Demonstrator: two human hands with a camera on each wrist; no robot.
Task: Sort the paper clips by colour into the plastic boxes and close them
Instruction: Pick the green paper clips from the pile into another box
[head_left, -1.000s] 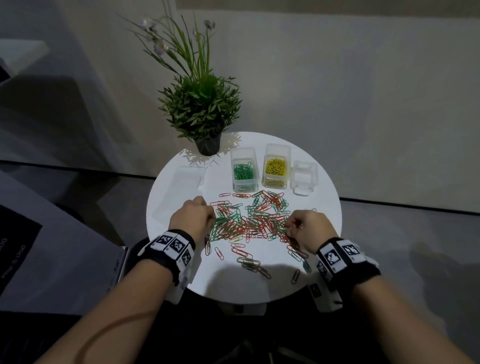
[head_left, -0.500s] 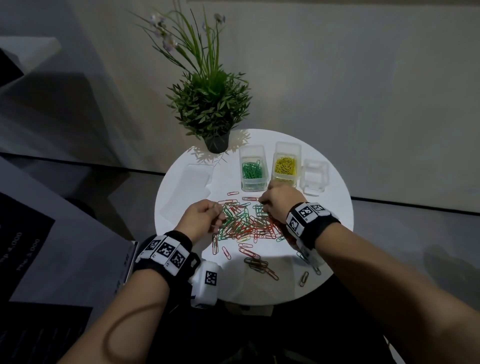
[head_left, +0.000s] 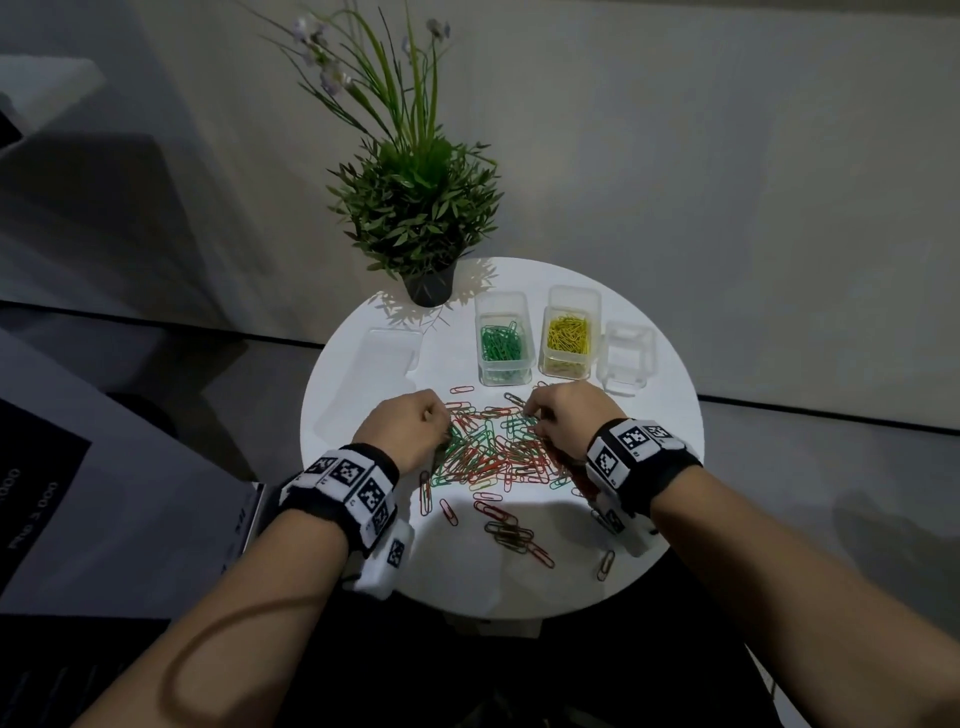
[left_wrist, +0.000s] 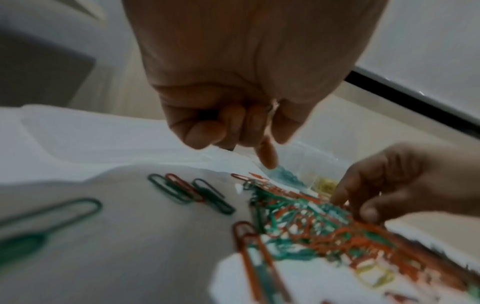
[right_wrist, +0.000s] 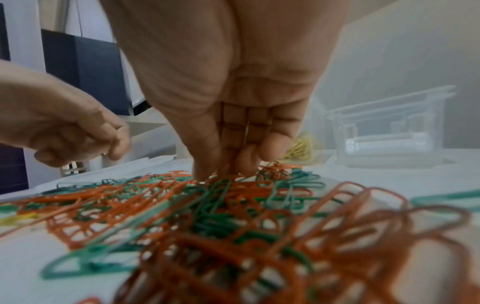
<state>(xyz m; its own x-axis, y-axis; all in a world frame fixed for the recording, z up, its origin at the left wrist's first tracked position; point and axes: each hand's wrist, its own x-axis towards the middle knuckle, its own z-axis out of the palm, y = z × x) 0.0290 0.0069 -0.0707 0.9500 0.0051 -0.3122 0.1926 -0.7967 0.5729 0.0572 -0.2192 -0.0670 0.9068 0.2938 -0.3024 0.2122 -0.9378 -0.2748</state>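
Right hand (head_left: 563, 415): fingers pointed down, tips pressed together into the far right part of the heap of paper clips (head_left: 493, 447); whether a clip is pinched between them cannot be told.

Left hand (head_left: 402, 428): at the heap's left edge, fingers curled in towards the palm, one finger pointing down; a clip inside the curl cannot be made out.

Heap of paper clips: mixed red and green, with a few yellow, spread on the white round surface (head_left: 660, 467) between the two hands.

Stray clips (head_left: 511, 532): several lie apart from the heap, nearer the person, including a small dark cluster and single red ones.

Green box (head_left: 503, 340): clear plastic, lid off, holding green clips; stands beyond the heap.

Yellow box (head_left: 569, 335): clear plastic, lid off, holding yellow clips; just right of the green box.

Empty box (head_left: 626, 358): clear plastic, just right of the yellow box.

Flat clear lid (head_left: 389, 353): lies on the surface left of the boxes.

Potted plant (head_left: 415, 208): at the far edge of the surface, behind the lid and the green box.

Wrist bands (head_left: 343, 486): black, with printed square markers, one on each wrist.
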